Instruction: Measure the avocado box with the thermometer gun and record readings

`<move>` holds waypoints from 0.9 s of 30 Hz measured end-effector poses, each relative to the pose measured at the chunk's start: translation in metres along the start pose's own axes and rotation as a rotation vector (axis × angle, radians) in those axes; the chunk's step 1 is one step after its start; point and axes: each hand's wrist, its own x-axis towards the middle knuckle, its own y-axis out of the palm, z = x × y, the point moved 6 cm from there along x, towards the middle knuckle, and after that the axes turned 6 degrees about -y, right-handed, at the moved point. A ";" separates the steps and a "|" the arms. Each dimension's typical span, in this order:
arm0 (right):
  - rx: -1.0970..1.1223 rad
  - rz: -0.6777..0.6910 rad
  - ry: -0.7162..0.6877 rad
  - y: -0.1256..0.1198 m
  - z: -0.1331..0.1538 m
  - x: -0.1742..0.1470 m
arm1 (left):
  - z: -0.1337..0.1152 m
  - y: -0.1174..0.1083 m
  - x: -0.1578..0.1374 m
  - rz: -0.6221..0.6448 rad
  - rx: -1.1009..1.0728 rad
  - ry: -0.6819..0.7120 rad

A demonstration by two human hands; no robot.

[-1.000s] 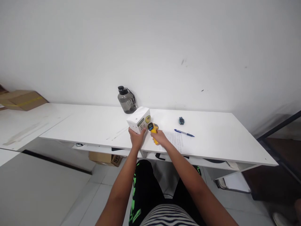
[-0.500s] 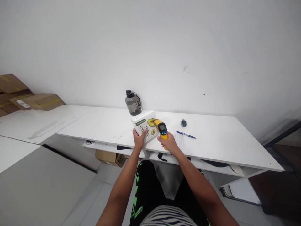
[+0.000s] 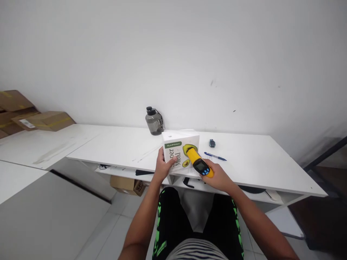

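Note:
My left hand [image 3: 164, 166] grips the lower left side of a white meal box [image 3: 176, 139] printed with avocado halves, its thumb across the front. The box is held up over the white table [image 3: 116, 146], its front turned toward me. In my right hand [image 3: 219, 176] is a yellow infrared thermometer [image 3: 193, 156], fingers wrapped round its handle. Its nose points at the avocado picture, close to the box; I cannot tell whether they touch. The thermometer's screen and blue buttons face up toward me.
A grey jug bottle [image 3: 154, 122] stands by the wall behind the box. A blue pen [image 3: 215, 156] and a small dark watch-like device [image 3: 212, 143] lie to the right. Cardboard boxes [image 3: 51, 121] are stacked at far left. Under the tabletop, another carton [image 3: 126, 184] sits below the shelf.
The meal box has moved right and turned more upright, its front squarer to me. My right hand has shifted right and down, tilting the thermometer toward the box front.

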 end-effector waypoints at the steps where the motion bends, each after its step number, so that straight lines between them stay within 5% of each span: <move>1: -0.016 0.008 -0.004 -0.003 0.002 -0.003 | -0.003 0.001 -0.003 0.005 0.001 0.009; 12: -0.098 0.017 -0.140 -0.010 0.027 -0.023 | -0.036 0.003 -0.026 0.017 0.038 0.101; 27: -0.130 0.055 -0.150 -0.013 0.038 -0.031 | -0.039 0.000 -0.041 -0.034 -0.006 0.080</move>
